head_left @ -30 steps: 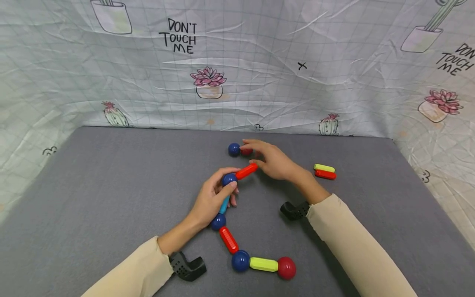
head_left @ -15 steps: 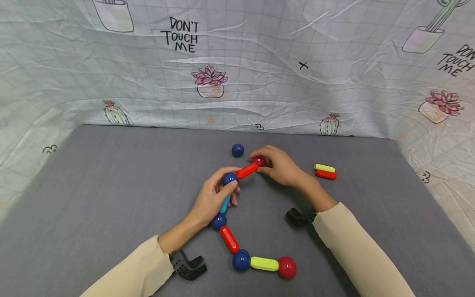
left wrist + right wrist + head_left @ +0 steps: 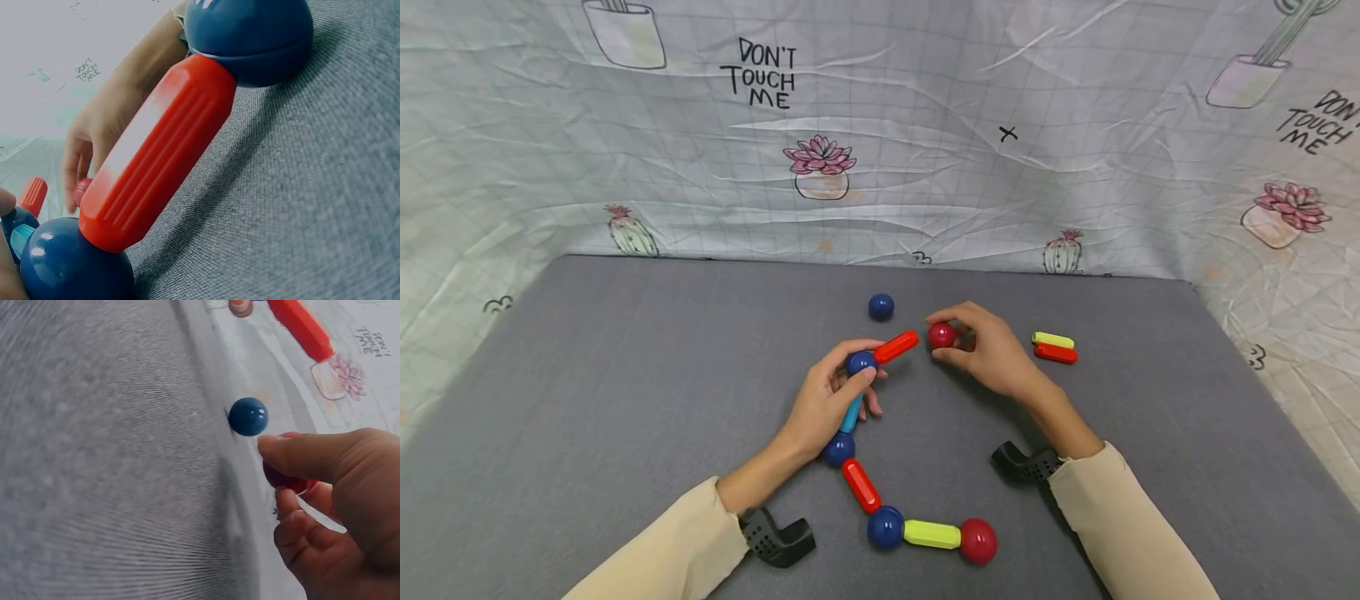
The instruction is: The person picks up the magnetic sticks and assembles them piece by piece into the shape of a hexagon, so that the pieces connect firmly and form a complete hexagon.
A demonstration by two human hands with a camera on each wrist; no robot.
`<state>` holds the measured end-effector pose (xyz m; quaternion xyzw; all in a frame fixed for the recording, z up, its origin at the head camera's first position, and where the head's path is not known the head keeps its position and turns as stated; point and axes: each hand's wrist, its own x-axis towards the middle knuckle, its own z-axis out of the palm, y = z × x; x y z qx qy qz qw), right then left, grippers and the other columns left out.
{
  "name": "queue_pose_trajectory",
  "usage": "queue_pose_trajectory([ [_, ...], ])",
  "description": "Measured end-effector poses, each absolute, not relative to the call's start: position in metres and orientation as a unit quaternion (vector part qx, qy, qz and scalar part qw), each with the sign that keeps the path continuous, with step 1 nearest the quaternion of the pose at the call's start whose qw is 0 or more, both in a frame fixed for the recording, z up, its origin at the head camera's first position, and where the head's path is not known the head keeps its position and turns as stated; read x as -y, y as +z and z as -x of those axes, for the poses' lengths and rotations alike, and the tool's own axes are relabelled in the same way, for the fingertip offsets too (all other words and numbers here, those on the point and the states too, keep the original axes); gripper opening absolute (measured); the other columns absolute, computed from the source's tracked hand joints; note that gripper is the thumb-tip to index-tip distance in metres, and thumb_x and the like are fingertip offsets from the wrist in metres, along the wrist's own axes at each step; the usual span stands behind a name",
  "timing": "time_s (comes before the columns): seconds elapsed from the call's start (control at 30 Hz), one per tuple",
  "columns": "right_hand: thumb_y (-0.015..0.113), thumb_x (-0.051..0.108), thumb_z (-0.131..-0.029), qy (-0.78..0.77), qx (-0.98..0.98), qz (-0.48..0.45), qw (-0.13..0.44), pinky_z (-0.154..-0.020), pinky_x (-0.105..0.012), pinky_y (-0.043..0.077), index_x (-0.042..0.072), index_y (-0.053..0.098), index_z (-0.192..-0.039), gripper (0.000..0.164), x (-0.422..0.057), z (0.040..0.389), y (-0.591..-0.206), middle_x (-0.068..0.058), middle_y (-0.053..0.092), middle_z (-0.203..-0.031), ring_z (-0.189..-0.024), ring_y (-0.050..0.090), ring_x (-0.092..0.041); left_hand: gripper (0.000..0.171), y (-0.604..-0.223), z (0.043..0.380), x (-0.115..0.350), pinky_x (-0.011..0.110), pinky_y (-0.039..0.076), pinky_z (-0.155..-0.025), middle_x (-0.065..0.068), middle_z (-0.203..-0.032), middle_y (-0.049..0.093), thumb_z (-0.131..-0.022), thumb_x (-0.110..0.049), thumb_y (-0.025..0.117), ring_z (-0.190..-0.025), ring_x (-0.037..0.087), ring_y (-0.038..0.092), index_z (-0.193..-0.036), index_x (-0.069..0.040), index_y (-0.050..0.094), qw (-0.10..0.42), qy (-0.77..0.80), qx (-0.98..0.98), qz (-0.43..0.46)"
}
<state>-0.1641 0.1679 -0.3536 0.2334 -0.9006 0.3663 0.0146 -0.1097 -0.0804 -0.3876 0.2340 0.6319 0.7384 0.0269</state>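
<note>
In the head view we see the left grip holding a blue ball between thumb and curled fingers. From that ball a red stick points up and to the right, its far end free. Below the ball a light blue stick, partly covered by the hand, leads to a second blue ball. From there we follow a ribbed red stick, a third blue ball, a yellow-green stick and an end red ball, all joined in a bent chain over the grey worktop. The right grip pinches a red ball, just beside the free stick end but apart from it. We find a loose blue ball further back, and to the right a short yellow-green stick alongside a loose red stick.

In the left wrist view the ribbed red stick fills the middle, touching a blue ball at each end, and we see the right hand beyond it.

In the right wrist view we see the thumb and fingertips closed round the pinched red ball, partly hiding it, with the loose blue ball near the thumb tip
</note>
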Motion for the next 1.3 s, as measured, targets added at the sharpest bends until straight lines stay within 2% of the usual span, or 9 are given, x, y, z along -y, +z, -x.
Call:
queue_pose_trajectory([
  [0.33,0.079,0.007,-0.079,0.355,0.892,-0.264,0.089,-0.063,-0.03,0.045,0.015,0.066,-0.117,0.041,-0.163,0.159,-0.342,-0.001,0.055,-0.114,-0.085,0.051,-0.014,0.03,-0.386,0.108,0.081,0.03,0.05,-0.051,0.032,-0.097,0.059,-0.098,-0.004,0.05,-0.059,0.027,0.06,-0.128,0.001,0.052,0.027,0.734,-0.638,-0.231],
  [0.53,0.079,0.0,-0.077,0.326,0.882,-0.318,0.124,-0.06,-0.03,0.043,0.012,0.068,-0.116,0.042,-0.154,0.153,-0.336,-0.007,0.054,-0.113,-0.081,0.05,-0.016,0.029,-0.386,0.108,0.08,0.029,0.049,-0.051,0.031,-0.095,0.059,-0.098,-0.004,0.051,-0.057,0.027,0.059,-0.127,0.002,0.053,0.022,0.73,-0.64,-0.238],
  [1.03,0.077,-0.008,-0.074,0.298,0.879,-0.348,0.129,-0.065,-0.036,0.05,0.008,0.069,-0.113,0.043,-0.145,0.147,-0.332,-0.01,0.05,-0.112,-0.092,0.051,-0.021,0.03,-0.385,0.109,0.08,0.029,0.048,-0.052,0.03,-0.093,0.059,-0.097,-0.005,0.053,-0.058,0.027,0.059,-0.126,0.0,0.054,0.026,0.72,-0.653,-0.235],
  [1.3,0.08,-0.004,-0.074,0.251,0.891,-0.355,0.129,-0.061,-0.026,0.046,0.007,0.07,-0.116,0.045,-0.145,0.147,-0.332,-0.009,0.052,-0.105,-0.081,0.052,-0.019,0.03,-0.384,0.108,0.081,0.029,0.047,-0.052,0.017,-0.071,0.057,-0.095,-0.006,0.058,-0.056,0.032,0.057,-0.125,-0.004,0.056,0.03,0.701,-0.673,-0.235],
])
